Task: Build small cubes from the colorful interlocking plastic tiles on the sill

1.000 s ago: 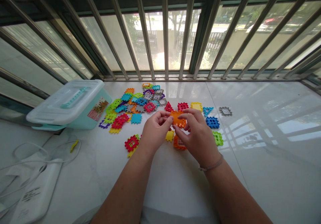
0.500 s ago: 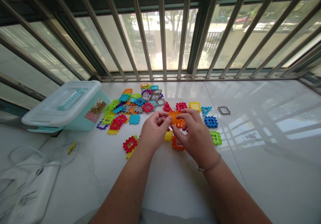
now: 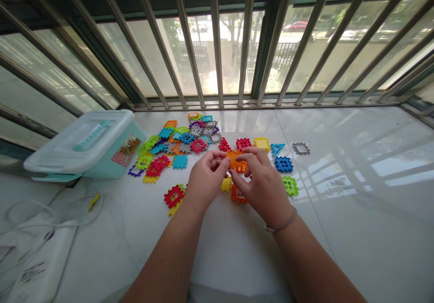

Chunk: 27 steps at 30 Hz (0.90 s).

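Note:
Between both hands is an orange interlocking building tile (image 3: 233,160) with notched edges. My left hand (image 3: 207,175) pinches its left side between thumb and fingers. My right hand (image 3: 266,182) has curled fingers at its right side, hiding part of it. Below the hands lies an orange tile with a white window grid (image 3: 239,194), partly covered by the right hand. A yellow tile (image 3: 226,185) is beside it. Blue (image 3: 284,164) and green (image 3: 290,186) window tiles lie right of my right hand. Near my left forearm is a red window tile (image 3: 174,196) over yellow and green ones.
A pile of mixed coloured tiles (image 3: 179,148) spreads at the left back. Beside it stands a lidded turquoise box (image 3: 101,163). A white power strip (image 3: 44,262) with cables lies at the left front. Metal bars (image 3: 217,45) line the window behind. A grey tile (image 3: 301,148) lies at right.
The view has shifted slightly, so the things on the floor appear a little further left. Both hands keep nearly the same hold on the orange tile.

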Each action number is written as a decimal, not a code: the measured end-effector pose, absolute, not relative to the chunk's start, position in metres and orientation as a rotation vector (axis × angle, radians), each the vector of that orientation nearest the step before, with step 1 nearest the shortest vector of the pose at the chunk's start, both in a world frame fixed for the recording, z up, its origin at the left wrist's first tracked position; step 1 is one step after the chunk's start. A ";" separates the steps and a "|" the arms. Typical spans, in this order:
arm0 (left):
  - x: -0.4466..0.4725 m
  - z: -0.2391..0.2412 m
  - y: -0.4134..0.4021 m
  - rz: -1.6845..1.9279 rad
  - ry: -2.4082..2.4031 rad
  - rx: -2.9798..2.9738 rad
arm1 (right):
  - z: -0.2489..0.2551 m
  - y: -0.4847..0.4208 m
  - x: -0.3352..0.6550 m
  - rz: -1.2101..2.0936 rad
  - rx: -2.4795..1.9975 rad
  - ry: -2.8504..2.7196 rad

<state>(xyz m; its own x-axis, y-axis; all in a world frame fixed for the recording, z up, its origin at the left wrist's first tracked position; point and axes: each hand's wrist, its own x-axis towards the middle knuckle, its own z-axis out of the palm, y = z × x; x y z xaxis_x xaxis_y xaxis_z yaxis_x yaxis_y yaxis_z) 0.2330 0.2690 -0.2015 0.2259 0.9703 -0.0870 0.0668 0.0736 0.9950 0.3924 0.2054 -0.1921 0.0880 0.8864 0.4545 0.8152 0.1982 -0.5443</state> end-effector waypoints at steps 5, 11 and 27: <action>0.233 -0.199 0.267 0.946 1.162 1.372 | -0.193 0.206 0.393 0.152 -1.622 -1.733; 0.234 -0.198 0.266 0.943 1.159 1.373 | -0.193 0.206 0.392 0.158 -1.626 -1.733; 0.234 -0.198 0.266 0.943 1.166 1.366 | -0.193 0.205 0.393 0.162 -1.640 -1.731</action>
